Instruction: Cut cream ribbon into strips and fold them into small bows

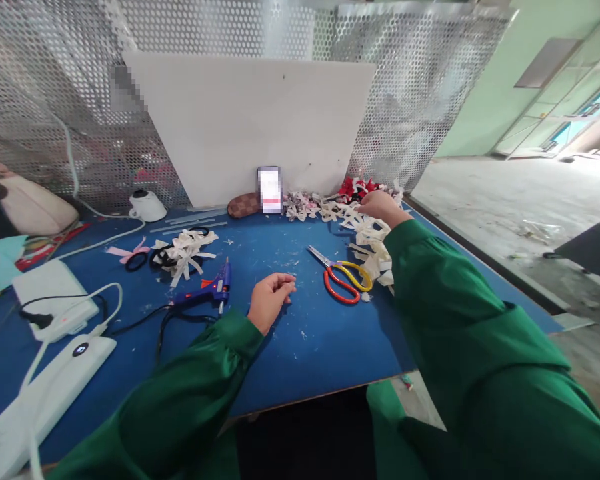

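Observation:
My left hand (271, 301) is above the middle of the blue table, fingers curled and pressed to the thumb; whatever they may pinch is too small to make out. Stretched to the far right, my right hand (384, 208) is at the heap of cream ribbon bows (373, 232), its fingertips hidden among them. Beside that heap are red ribbon bows (356, 188) and pale pink-grey bows (300, 205). Scissors (341, 275) with one red and one yellow handle lie between my hands, blades slightly apart. Left of my left hand lies a blue glue gun (213, 288).
White bows with black hair ties (183, 253) and a pink bow (130, 252) lie at left. A phone (270, 189) leans by a checkered case (243, 205) at the back. A white power strip (55, 393), adapter box (55, 300) and cables cover the left side.

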Demonstrator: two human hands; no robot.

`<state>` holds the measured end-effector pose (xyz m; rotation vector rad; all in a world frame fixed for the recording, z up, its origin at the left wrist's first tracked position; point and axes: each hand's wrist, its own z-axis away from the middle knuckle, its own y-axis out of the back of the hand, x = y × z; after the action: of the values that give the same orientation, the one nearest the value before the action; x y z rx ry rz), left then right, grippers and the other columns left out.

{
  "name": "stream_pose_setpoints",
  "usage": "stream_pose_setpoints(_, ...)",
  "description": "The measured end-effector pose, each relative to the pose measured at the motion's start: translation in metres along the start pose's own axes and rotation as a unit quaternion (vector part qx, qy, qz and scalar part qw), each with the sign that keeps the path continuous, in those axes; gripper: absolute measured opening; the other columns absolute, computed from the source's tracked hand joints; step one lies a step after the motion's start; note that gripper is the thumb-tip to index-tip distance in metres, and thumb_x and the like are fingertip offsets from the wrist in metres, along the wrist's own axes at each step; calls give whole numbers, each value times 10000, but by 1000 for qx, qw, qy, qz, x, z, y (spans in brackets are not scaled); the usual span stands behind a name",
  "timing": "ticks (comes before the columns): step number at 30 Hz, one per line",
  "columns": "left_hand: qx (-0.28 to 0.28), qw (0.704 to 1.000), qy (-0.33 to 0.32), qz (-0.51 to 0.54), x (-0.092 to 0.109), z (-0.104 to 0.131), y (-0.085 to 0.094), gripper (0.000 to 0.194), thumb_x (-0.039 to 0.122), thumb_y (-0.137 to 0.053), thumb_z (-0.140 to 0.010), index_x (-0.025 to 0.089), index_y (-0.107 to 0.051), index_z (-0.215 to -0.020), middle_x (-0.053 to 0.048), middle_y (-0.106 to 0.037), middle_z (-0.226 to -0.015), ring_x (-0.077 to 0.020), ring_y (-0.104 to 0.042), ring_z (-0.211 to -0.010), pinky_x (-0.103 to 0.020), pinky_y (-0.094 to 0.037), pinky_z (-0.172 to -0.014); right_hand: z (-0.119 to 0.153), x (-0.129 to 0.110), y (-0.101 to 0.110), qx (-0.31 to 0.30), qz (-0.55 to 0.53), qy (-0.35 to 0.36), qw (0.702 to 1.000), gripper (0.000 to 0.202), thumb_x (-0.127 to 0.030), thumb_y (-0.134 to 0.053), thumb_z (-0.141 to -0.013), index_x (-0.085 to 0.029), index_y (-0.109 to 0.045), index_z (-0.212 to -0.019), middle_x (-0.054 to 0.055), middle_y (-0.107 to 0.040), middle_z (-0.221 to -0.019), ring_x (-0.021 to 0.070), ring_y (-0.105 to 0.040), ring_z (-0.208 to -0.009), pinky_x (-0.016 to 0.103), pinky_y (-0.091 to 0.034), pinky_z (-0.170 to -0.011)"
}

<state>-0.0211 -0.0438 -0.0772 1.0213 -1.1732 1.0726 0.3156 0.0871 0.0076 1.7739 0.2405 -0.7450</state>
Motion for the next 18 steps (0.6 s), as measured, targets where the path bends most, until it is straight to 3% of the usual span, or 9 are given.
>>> stream_pose_setpoints(5,-5,1000,-6,-22,-2,-1,0,244,310,-681,-707,157,-738,-888,-26,-714,-724,-103,-561,-540,-236,-450,-548,50,30,39,11,111,34,993,130,-281,-722,-815,-195,-785,-889,67,-763,-897,258,-695,-908,359,-521,-777)
stream_pose_setpoints(9,-8,999,-17,-41,-4,-3,-1,237,316,-683,-720,161,-736,-891,-22,-718,-735,-105,-568,-548,-245,-466,-577,112,57,61,43,151,27,987,200,-327,-651,-805,-234,-803,-897,81,-777,-825,262,-694,-810,348,-457,-664)
stream_pose_setpoints(14,-10,997,-30,-66,-6,-5,-2,242,325,-691,-731,166,-748,-904,-25,-729,-748,-117,-582,-571,-253,-474,-604,183,86,46,55,157,10,986,248,-375,-586,-863,-259,-784,-957,69,-793,-877,272,-715,-819,358,-466,-670)
stream_pose_setpoints(18,-5,996,-39,-85,-7,-5,-2,232,314,-692,-738,172,-754,-910,-27,-737,-756,-117,-583,-571,-253,-474,-607,220,99,23,70,143,8,987,251,-377,-549,-897,-294,-764,-996,66,-798,-1003,289,-724,-877,382,-506,-721)
